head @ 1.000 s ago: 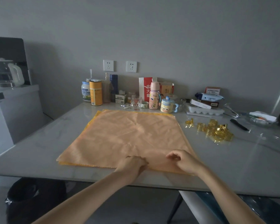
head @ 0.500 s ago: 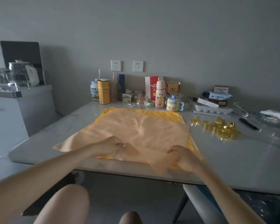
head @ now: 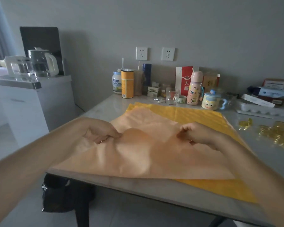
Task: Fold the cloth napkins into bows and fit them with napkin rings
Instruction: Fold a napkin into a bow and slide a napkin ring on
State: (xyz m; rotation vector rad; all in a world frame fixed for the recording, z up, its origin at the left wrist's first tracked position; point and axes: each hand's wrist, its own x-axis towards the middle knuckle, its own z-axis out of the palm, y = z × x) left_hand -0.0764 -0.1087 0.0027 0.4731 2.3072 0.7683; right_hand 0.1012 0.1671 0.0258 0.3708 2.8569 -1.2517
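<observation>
Left hand (head: 102, 133) pinches the peach napkin (head: 138, 158), its grip closed on a raised fold of cloth. The napkin lies on the tabletop (head: 105, 107) over a yellow napkin (head: 202, 117), partly lifted and billowed between the hands. Right hand (head: 198, 133) likewise holds the cloth in a closed grip. Gold napkin rings (head: 275, 133) lie loose further right. Risk: uneven pull may skew the fold; dragging could also shift the yellow layer beneath.

Both hands, left hand (head: 102, 131) and right hand (head: 198, 134), have carried the peach napkin's (head: 138, 158) near edge farther over, exposing more of the yellow napkin (head: 195, 114) beneath.
</observation>
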